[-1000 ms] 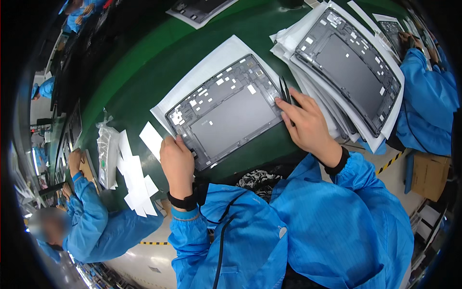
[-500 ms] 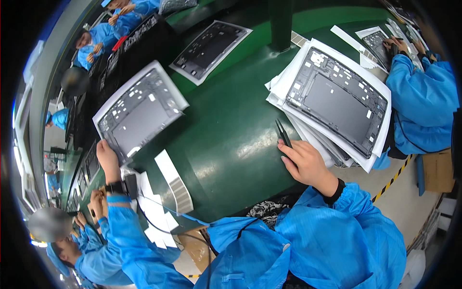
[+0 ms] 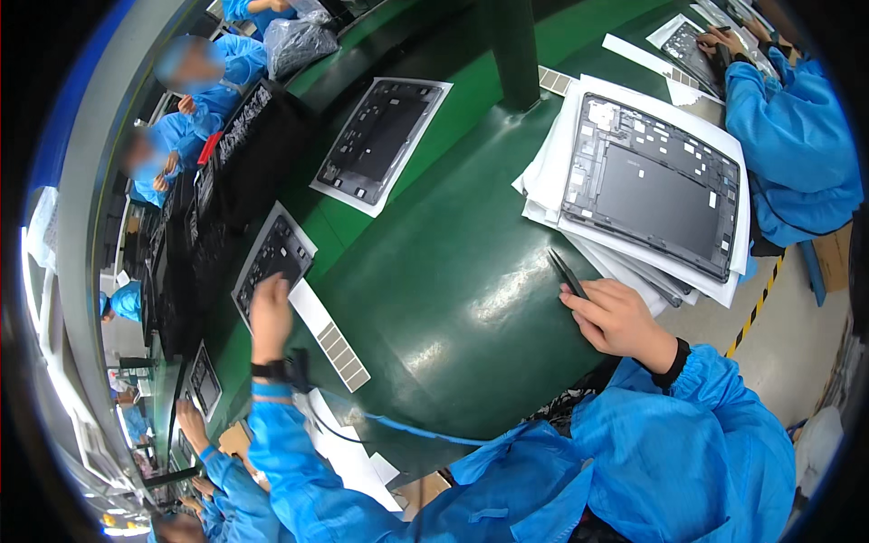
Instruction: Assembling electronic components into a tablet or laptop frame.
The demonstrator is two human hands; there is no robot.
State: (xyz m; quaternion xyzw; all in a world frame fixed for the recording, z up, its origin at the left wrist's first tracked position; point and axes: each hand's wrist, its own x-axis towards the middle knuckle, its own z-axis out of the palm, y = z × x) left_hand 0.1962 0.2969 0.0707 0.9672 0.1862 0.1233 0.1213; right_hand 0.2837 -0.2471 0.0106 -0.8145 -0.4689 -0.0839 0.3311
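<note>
My left hand (image 3: 271, 317) reaches over the near edge of a black tablet housing (image 3: 276, 244) lying on a white sheet. Its fingers partly cover the housing, and their grip is unclear. Right beside those fingertips begins a white strip with grey rectangular stickers (image 3: 330, 335). A black band with a cable circles that wrist. My right hand (image 3: 623, 317) is closed around black tweezers (image 3: 567, 271), their tips pointing up and left above the green table (image 3: 444, 290). Beyond it, at the right, another black housing (image 3: 652, 181) tops a stack of housings and white sheets.
A further housing on a white sheet (image 3: 376, 140) lies at the back. Behind the stack rises a dark post (image 3: 516, 54). White papers (image 3: 348, 452) lie near my left forearm. Co-workers in blue sit along the left and at the far right (image 3: 787, 136).
The housing in my left hand has gone down and away onto the surface at the left. That hand has drawn over its near edge. My right hand keeps the tweezers; the view has shifted.
</note>
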